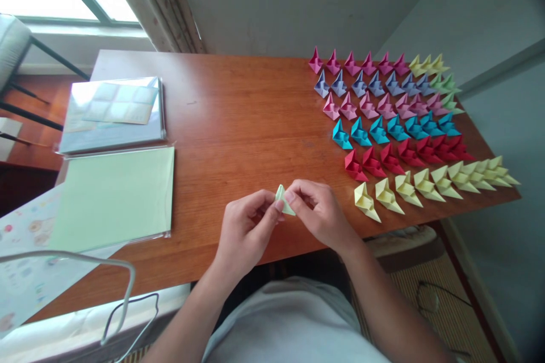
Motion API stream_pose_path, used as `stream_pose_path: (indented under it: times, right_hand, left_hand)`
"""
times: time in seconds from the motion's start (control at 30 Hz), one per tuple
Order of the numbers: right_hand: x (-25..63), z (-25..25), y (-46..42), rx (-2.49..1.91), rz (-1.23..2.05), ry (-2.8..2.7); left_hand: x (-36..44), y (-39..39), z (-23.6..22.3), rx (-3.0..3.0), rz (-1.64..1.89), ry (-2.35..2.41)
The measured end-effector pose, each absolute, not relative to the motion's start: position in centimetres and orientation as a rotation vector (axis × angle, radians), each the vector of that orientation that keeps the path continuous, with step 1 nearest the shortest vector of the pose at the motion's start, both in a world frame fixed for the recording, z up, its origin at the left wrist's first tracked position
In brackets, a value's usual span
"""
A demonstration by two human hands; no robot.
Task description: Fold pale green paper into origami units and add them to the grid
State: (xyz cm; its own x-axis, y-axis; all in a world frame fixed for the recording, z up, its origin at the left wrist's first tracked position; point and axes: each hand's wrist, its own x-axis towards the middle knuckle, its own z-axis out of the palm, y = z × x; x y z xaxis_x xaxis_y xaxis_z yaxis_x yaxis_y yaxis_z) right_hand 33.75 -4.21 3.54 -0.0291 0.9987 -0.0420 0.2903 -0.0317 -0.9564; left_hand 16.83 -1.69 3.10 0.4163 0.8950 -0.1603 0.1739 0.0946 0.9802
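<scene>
Both my hands meet over the near edge of the wooden table (238, 119). My left hand (247, 227) and my right hand (317, 210) pinch a small folded pale green paper piece (283, 199) between thumbs and fingertips. To the right of my hands lie several rows of finished folded paper pieces (395, 125): magenta, lavender, pink, blue, red and pale yellow. The nearest yellow one (366, 201) sits just right of my right hand.
A pack of light green paper (114, 195) in clear wrap lies at the left. Behind it is another clear pack of paper (113, 113). A patterned sheet (21, 255) overhangs the table's left corner. A window and curtain are at the back left.
</scene>
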Motion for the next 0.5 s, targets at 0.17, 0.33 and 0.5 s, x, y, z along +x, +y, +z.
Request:
stream_pose_path:
  times: [0.17,0.33,0.5]
  right_hand:
    - [33.47,3.01,-4.44,-1.389,1.045,-1.457]
    - [32.99,2.67,-4.55,-1.454,1.028,-1.376]
    - [33.26,3.05,-4.58,-1.411,1.121,-1.440]
  left_hand:
    - [16.96,-1.64,3.30,1.270,0.706,0.958]
    - [16.85,-1.57,3.23,1.275,0.749,1.011]
    - [16.54,-1.43,3.30,1.340,0.767,1.050]
